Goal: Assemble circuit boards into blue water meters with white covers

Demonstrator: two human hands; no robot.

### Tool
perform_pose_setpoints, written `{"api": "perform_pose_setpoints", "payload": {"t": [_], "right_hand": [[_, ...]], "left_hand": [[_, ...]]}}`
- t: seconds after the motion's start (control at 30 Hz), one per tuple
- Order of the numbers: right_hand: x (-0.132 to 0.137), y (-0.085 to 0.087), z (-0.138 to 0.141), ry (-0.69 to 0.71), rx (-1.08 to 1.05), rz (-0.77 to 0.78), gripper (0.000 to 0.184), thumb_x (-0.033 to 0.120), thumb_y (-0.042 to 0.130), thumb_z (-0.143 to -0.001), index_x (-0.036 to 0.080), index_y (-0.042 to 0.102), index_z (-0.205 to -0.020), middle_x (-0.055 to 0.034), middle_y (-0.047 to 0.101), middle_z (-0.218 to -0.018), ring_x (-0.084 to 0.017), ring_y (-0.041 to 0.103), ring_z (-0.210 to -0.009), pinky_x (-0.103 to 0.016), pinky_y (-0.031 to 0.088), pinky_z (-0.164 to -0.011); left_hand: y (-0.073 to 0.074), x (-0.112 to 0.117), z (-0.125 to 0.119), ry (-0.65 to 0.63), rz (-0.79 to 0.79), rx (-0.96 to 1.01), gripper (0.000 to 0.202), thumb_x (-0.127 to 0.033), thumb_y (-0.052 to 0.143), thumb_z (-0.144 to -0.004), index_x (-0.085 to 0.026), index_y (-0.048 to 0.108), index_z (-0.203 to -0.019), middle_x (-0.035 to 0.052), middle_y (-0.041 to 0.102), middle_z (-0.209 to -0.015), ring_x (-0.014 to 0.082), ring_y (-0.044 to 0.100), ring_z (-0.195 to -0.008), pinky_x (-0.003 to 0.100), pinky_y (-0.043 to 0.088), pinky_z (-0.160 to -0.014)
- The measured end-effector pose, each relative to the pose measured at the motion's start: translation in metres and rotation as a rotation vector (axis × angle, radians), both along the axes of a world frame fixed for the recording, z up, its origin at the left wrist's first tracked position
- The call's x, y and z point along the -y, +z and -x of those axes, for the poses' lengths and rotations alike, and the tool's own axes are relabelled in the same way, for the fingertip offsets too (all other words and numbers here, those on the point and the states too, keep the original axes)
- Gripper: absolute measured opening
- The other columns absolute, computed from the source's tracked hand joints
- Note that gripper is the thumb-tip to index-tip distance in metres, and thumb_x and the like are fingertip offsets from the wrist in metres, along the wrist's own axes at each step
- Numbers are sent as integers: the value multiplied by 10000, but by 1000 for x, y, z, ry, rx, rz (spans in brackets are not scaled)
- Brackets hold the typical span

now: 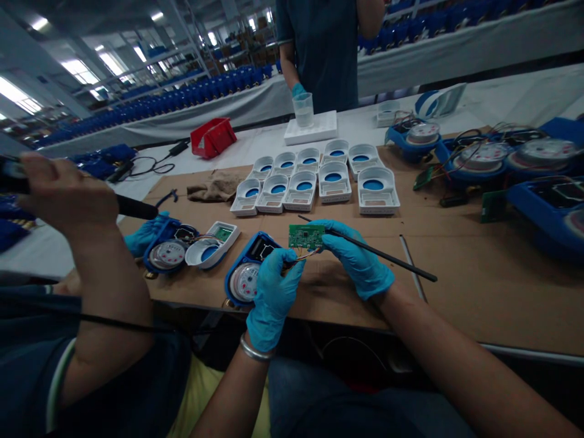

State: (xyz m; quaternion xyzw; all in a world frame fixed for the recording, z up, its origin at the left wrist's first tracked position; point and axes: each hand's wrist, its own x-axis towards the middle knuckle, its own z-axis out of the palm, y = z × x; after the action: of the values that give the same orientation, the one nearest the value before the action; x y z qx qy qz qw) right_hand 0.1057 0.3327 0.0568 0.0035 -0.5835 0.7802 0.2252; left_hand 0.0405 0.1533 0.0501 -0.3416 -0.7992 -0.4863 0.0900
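In front of me, a green circuit board (306, 236) is held up over the bench, its component side facing me. My right hand (358, 255), in a blue glove, pinches the board's right edge and also holds a long thin black rod (396, 258) slanting down to the right. Thin coloured wires (309, 253) run from the board's lower edge to my left hand (275, 289), also gloved, whose fingers are closed on them. Just left of that hand sits a blue water meter (244, 281) with a round dial, partly hidden by the glove.
White housings (303, 190) stand in rows beyond my hands. At left, a co-worker's gloved hand (148, 236) touches another meter (168, 252). More meters (483, 159) with loose wires stand right. A red bin (213, 137), brown cloth (214, 185) and metal strip (413, 267) lie around.
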Motion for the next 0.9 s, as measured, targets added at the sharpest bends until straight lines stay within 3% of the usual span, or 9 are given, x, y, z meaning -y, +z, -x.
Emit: {"api": "perform_pose_setpoints", "payload": {"t": [0.47,0.73,0.9], "right_hand": [[0,-3,5,60,52,55,294,290,658,-844,226,721,-1124,-57,711,-1142,-184,663,-941,-315,562,-784],[-1,-4,4,35,-1,32,309,299,655,-855,242,709,-1154,-50,706,-1153,-192,659,-950,-337,556,-823],[-2,-10,6,33,-29,45,308,317,683,-841,273,713,-1145,-29,706,-1164,-200,658,-983,-342,560,-849]], "left_hand": [[-1,-2,-1,-3,-75,97,93,-285,646,-858,-216,585,-866,-24,625,-822,116,586,-745,242,489,-728],[-2,-1,0,8,-73,97,142,-318,664,-839,-212,586,-892,2,640,-883,151,622,-837,309,516,-826],[8,-8,-4,95,-171,164,169,-311,675,-840,-210,589,-944,10,648,-946,152,628,-895,313,511,-878]]}}
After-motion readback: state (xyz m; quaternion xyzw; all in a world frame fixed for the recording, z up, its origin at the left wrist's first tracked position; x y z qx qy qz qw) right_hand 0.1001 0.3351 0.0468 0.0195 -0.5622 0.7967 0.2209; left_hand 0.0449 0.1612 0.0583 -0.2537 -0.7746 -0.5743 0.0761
